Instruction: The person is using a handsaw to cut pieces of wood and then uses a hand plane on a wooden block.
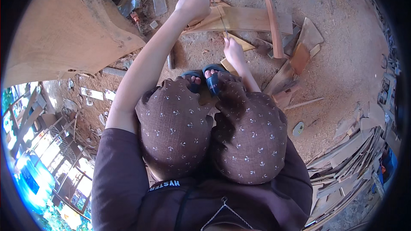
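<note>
A light wooden plank (250, 19) lies on the ground beyond my feet. At its left end my left hand (193, 5) is closed in a fist; what its fingers hold, if anything, is hidden. My right hand (234, 51), nearer to me, is closed around the near end of a thin, dark, slender tool (224, 25). The tool reaches across the plank toward its far edge; its exact kind is too small to tell. Beside my right hand lies a yellowish, pointed wood piece (243, 44). A reddish, slightly curved wooden bar (274, 28) rests across the plank's right part.
A large wooden slab (72, 30) fills the upper left. Wood offcuts (299, 57) lie to the right of the plank. A stack of thin boards (346, 158) stands at lower right. My sandalled feet (209, 77) are just below the work, on sawdust-covered ground (334, 77).
</note>
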Tool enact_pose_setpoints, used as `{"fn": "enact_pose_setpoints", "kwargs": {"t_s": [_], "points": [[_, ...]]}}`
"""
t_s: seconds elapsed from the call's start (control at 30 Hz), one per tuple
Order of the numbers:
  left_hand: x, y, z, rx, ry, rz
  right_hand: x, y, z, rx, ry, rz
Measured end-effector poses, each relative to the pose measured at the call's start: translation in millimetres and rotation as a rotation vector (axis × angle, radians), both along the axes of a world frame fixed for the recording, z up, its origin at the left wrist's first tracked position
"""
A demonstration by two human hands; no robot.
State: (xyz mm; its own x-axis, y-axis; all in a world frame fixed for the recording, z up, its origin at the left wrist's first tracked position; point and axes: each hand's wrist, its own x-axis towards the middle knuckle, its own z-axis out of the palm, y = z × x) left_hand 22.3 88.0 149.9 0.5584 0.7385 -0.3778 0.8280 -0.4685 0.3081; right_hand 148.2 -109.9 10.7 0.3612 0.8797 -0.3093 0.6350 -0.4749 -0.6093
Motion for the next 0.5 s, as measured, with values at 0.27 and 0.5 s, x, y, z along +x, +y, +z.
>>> {"fn": "enact_pose_setpoints", "kwargs": {"t_s": [0.27, 0.5], "points": [[1.2, -3.9, 5.4, -0.012, -0.001, -0.029, 1.8, -23.3, -6.7, -0.006, -0.006, -0.013], [-3.6, 4.3, -6.8, 0.045, 0.007, 0.023, -4.8, -11.3, -1.3, -0.01, -0.012, -0.011]]}}
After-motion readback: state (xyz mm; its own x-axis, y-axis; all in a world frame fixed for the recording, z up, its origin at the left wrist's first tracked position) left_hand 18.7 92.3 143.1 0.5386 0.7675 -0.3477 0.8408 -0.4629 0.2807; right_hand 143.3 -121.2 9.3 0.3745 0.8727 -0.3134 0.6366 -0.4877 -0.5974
